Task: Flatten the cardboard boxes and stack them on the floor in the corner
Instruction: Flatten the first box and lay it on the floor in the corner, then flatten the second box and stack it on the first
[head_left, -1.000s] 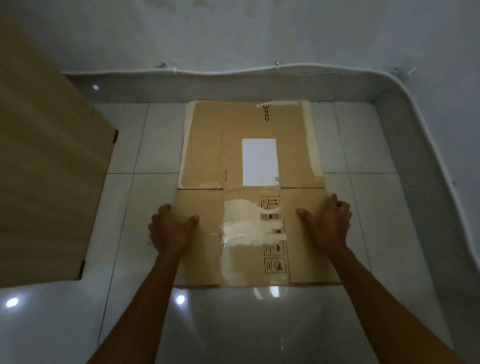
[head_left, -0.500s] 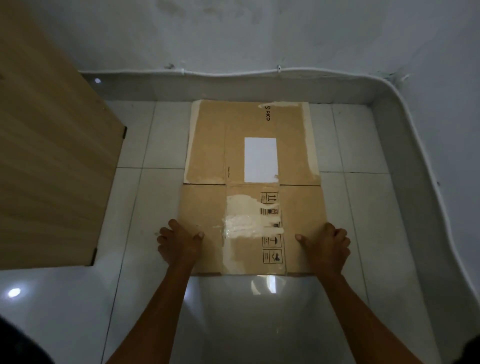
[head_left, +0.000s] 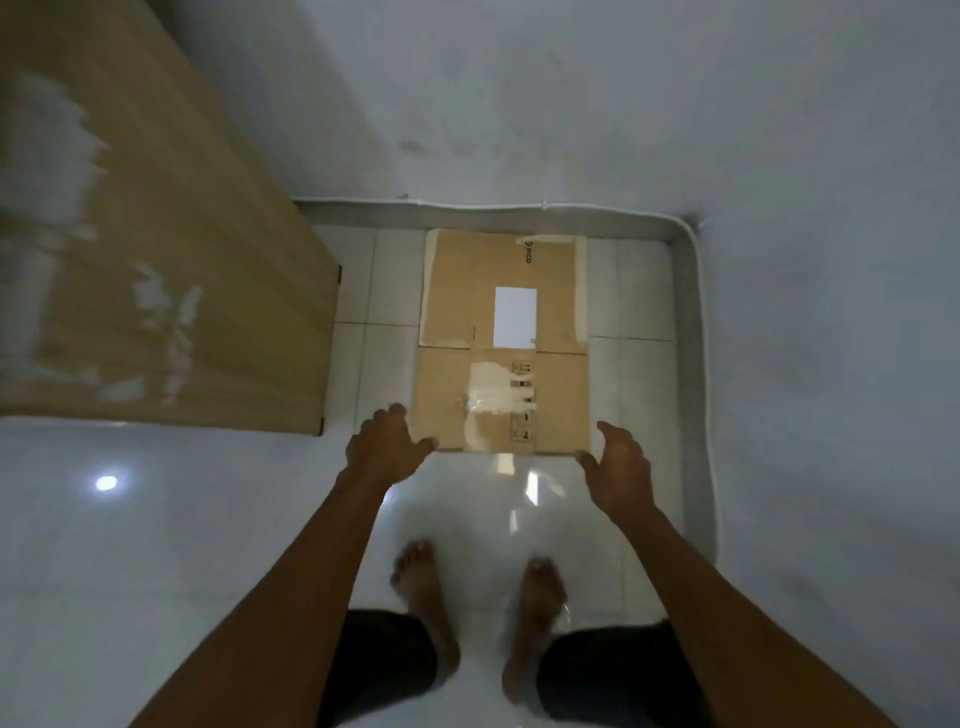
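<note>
Cardboard box (head_left: 447, 395), flattened, lies on the tiled floor (head_left: 208, 519), its far edge by the back wall's skirting near the room corner (white label (head_left: 515, 317) face up). Left hand (head_left: 387, 449) and right hand (head_left: 621, 467) are at its near corners, fingers spread and relaxed, gripping nothing; contact unclear. Wooden panel (head_left: 156, 260) stands to the left.

Brown cardboard box (head_left: 550, 405) with white label (head_left: 515, 317); white glossy floor tiles (head_left: 208, 519); tan wood-grain panel (head_left: 156, 260).
</note>
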